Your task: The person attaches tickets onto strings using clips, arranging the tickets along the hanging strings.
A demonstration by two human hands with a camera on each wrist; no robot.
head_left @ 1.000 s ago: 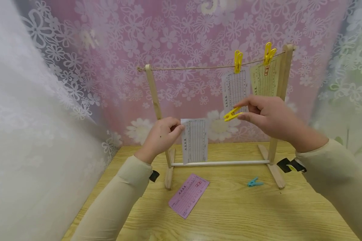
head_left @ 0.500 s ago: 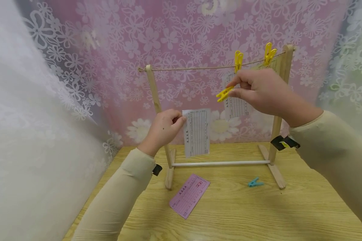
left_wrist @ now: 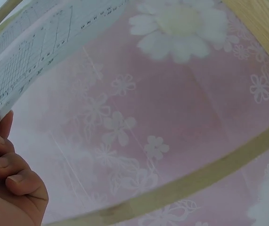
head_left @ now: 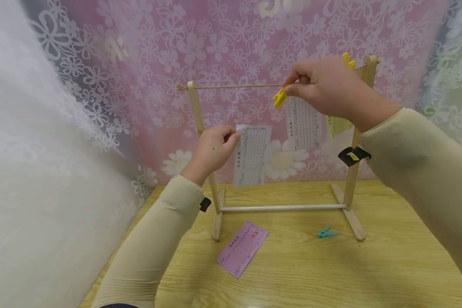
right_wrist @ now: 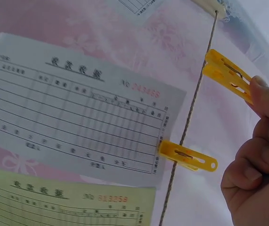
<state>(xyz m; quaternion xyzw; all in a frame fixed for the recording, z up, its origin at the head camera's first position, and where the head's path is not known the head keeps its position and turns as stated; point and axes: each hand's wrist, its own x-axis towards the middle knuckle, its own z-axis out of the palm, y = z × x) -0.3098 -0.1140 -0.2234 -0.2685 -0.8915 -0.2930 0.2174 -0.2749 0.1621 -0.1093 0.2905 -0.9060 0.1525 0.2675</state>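
Between thumb and index finger, my left hand [head_left: 215,147] pinches the upper left corner of a white receipt slip [head_left: 252,156], which hangs below the rope [head_left: 238,86]. My right hand [head_left: 331,87] pinches a yellow clothespin [head_left: 279,97] by its handle end, beside the rope. In the right wrist view, a second yellow clothespin [right_wrist: 186,155] clips another white receipt slip [right_wrist: 77,108] to the rope. A yellow receipt slip [head_left: 338,125] hangs further right, partly behind my right hand, with a yellow clothespin [head_left: 347,62] above it.
A wooden stand [head_left: 195,107] carries the rope, with a white crossbar [head_left: 281,208] low between its legs. On the wooden table [head_left: 292,265] lie a pink receipt slip [head_left: 243,249] and a blue clothespin [head_left: 326,232]. A flowered curtain [head_left: 146,107] hangs behind.
Both hands have risen. My left hand has lifted the white slip from near the crossbar, and my right hand has brought the yellow clothespin up and left to the rope.
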